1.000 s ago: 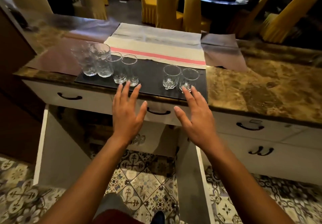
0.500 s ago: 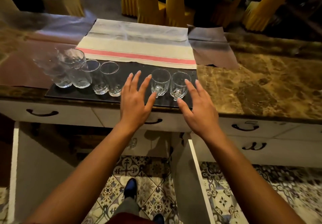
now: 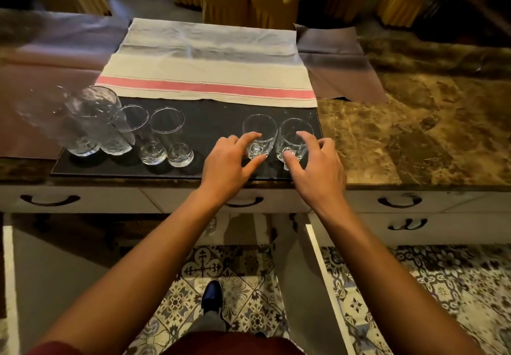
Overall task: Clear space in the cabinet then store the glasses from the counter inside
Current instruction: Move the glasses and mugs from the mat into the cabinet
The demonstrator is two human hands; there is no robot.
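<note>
Your left hand curls thumb and fingers around the left short glass, and your right hand wraps the right short glass beside it. Both glasses stand upright, mouths up, on the black mat near the counter's front edge, with four taller glasses toward the mat's left end.

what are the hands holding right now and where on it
Each grips one short glass low on its body: left hand the left glass, right hand the right glass. Both rest on the black mat.
</note>
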